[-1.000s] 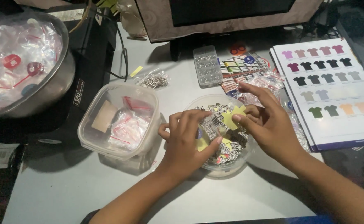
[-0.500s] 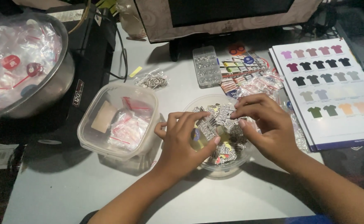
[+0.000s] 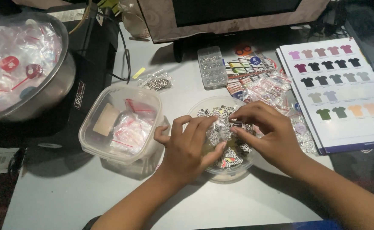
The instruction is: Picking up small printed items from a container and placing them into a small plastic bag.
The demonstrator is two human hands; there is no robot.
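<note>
1. Two hands are over the round tub [image 3: 221,172] at the middle of the desk [image 3: 67,204], and both are busy in it.
2. Left hand [image 3: 187,147] lies across the tub's near-left side, fingers spread and curled down onto the stickers [image 3: 234,155], thumb out to the left. It presses on the pile; I cannot tell if it grips any one piece.
3. Right hand [image 3: 266,130] comes in from the right, fingertips drawn together on a small clear sachet [image 3: 221,127] just above the pile, touching the left hand's fingertips.
4. Handling, as I judge it: the sachet is thin, soft film, nearly weightless and slick, so it will crumple and slide. Best taken at an edge or corner with a fingertip pinch, not flat from above.
5. Stickers look light, flat and a little stiff, lying loose and overlapping, so they would shift easily.
6. Just left of the tub stands a square clear box [image 3: 121,123] with sachets and a tan card inside.
7. Far left, a steel bowl [image 3: 46,91] full of bagged items.
8. Behind the tub: a small clear tray [image 3: 211,67] and loose sticker packs [image 3: 268,87].
9. Right side: a printed chart [image 3: 345,93] of coloured shirts, lying flat.
</note>
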